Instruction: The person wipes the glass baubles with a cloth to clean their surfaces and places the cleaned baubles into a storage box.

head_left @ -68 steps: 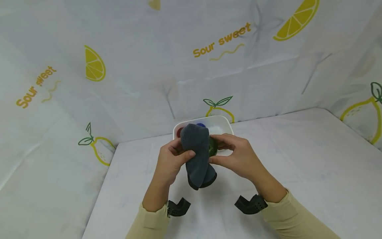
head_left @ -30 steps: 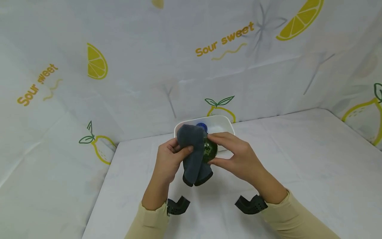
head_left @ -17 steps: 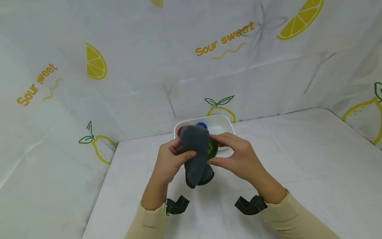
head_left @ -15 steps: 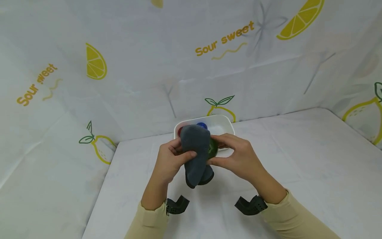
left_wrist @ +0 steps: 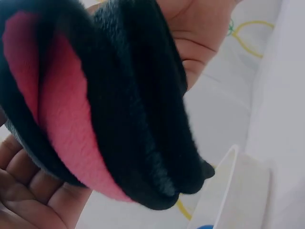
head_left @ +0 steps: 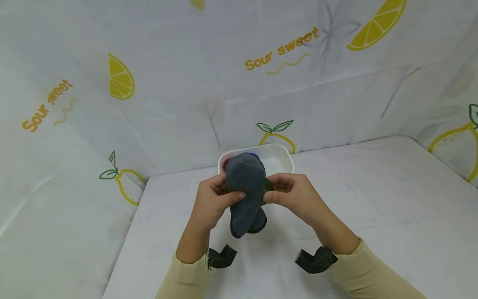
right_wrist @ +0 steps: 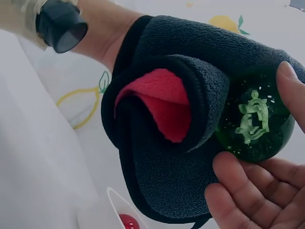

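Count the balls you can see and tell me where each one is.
3. A green ball sits between the right hand and the grey cloth gripped by the left hand. A red ball and a blue ball lie in the white tub; the cloth may hide more.

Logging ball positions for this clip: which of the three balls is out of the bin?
The green ball, held in the right hand against the grey cloth. The red ball and blue ball sit in the white bin.
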Tool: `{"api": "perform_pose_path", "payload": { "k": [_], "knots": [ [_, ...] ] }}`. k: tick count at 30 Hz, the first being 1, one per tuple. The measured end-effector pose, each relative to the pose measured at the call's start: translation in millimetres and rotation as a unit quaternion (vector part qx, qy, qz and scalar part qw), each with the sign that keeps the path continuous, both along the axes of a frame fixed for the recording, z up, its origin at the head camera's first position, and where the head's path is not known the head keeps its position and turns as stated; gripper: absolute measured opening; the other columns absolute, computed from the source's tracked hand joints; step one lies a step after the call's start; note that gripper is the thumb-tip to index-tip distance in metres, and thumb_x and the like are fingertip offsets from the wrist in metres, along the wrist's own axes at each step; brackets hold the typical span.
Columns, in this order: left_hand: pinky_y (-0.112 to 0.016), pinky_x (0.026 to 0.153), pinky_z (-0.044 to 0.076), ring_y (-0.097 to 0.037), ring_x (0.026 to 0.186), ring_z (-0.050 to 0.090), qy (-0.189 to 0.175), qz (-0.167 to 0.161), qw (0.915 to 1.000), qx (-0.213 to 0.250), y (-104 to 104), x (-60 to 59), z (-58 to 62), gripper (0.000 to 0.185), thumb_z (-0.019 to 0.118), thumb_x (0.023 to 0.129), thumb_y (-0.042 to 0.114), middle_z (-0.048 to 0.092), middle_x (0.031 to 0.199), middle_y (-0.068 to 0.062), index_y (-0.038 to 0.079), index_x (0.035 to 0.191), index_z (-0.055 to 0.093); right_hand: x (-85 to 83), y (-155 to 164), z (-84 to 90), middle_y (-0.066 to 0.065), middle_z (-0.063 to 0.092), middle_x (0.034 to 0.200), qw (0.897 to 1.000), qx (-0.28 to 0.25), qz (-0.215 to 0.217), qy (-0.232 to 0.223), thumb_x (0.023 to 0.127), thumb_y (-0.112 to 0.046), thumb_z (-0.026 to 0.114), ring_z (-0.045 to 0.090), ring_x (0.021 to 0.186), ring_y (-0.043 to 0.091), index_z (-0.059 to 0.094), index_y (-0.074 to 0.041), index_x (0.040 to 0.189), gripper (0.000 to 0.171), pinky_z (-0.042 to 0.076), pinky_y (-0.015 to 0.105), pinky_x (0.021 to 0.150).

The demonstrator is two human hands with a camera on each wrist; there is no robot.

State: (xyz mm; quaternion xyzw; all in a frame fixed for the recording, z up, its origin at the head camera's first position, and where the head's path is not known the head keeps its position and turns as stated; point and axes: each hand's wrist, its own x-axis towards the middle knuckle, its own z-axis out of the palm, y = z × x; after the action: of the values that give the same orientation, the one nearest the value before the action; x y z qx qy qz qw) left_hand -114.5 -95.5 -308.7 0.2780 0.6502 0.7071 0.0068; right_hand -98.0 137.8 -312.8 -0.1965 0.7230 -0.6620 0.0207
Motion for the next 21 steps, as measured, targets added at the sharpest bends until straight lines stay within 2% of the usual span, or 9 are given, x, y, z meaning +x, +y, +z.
{"api": "perform_pose_path", "payload": {
  "k": [3, 5, 9, 12, 16, 19, 21],
  "knots": [
    [-0.034, 0.083, 0.059, -0.017, 0.092, 0.072, -0.018, 0.012, 0.9998, 0.002, -0.4, -0.7, -0.2, 0.051, 0.082, 0.079, 0.009, 0.074, 0.102, 0.002, -0.008, 0.122, 0.062, 2.2, -1.4, -1.1, 0.007, 0.072, 0.095, 0.998, 0.05, -0.033, 0.029, 0.079, -0.015, 0.083, 0.069, 0.083, 0.016, 0.067, 0.0, 0.117, 0.044, 0.058, 0.029, 0.075],
    [-0.034, 0.083, 0.058, -0.017, 0.094, 0.072, -0.03, 0.016, 0.9994, 0.004, -0.7, -1.1, 0.0, 0.055, 0.084, 0.077, 0.011, 0.074, 0.103, 0.001, -0.009, 0.124, 0.061, 4.2, -1.8, -1.0, 0.007, 0.071, 0.1, 0.994, 0.075, -0.052, 0.064, 0.075, -0.015, 0.086, 0.068, 0.086, 0.016, 0.067, -0.003, 0.12, 0.05, 0.058, 0.03, 0.076],
    [-0.034, 0.086, 0.058, -0.018, 0.097, 0.072, -0.057, 0.016, 0.9982, -0.009, -1.1, -1.5, 0.9, 0.06, 0.085, 0.077, 0.014, 0.073, 0.109, -0.008, -0.007, 0.127, 0.059, 6.5, -1.0, 0.7, -0.002, 0.07, 0.108, 0.979, 0.108, -0.076, 0.156, 0.07, -0.019, 0.09, 0.067, 0.092, 0.012, 0.067, -0.009, 0.124, 0.059, 0.057, 0.031, 0.083],
    [-0.035, 0.086, 0.058, -0.019, 0.097, 0.071, -0.064, 0.015, 0.9968, -0.045, -1.6, -1.7, 1.7, 0.053, 0.083, 0.079, 0.012, 0.071, 0.111, -0.016, -0.005, 0.125, 0.062, 6.1, 0.3, 1.3, -0.003, 0.069, 0.114, 0.959, 0.13, -0.082, 0.238, 0.067, -0.018, 0.091, 0.067, 0.096, 0.011, 0.066, -0.01, 0.126, 0.064, 0.056, 0.027, 0.085],
    [-0.037, 0.086, 0.058, -0.021, 0.094, 0.071, -0.051, 0.019, 0.9927, -0.107, -2.1, -2.5, 1.1, 0.042, 0.08, 0.08, 0.007, 0.071, 0.109, -0.018, -0.001, 0.119, 0.065, 2.4, 1.3, -1.0, 0.002, 0.068, 0.119, 0.918, 0.175, -0.09, 0.346, 0.062, -0.013, 0.092, 0.066, 0.105, 0.016, 0.065, -0.008, 0.126, 0.069, 0.052, 0.02, 0.09],
    [-0.038, 0.085, 0.058, -0.023, 0.094, 0.071, -0.04, 0.027, 0.9897, -0.135, -2.3, -2.9, 0.6, 0.039, 0.081, 0.079, 0.006, 0.072, 0.106, -0.017, 0.0, 0.116, 0.067, 0.2, 1.1, -3.2, 0.007, 0.068, 0.121, 0.892, 0.198, -0.092, 0.396, 0.06, -0.011, 0.093, 0.065, 0.111, 0.021, 0.065, -0.004, 0.125, 0.07, 0.047, 0.016, 0.097],
    [-0.038, 0.084, 0.058, -0.023, 0.093, 0.071, -0.038, 0.034, 0.9885, -0.142, -2.3, -2.8, 0.8, 0.038, 0.081, 0.078, 0.006, 0.073, 0.105, -0.016, 0.0, 0.114, 0.068, -0.3, 0.6, -3.9, 0.009, 0.069, 0.121, 0.885, 0.204, -0.093, 0.408, 0.06, -0.011, 0.093, 0.064, 0.113, 0.023, 0.065, -0.003, 0.124, 0.07, 0.045, 0.015, 0.099]
  ]
}}
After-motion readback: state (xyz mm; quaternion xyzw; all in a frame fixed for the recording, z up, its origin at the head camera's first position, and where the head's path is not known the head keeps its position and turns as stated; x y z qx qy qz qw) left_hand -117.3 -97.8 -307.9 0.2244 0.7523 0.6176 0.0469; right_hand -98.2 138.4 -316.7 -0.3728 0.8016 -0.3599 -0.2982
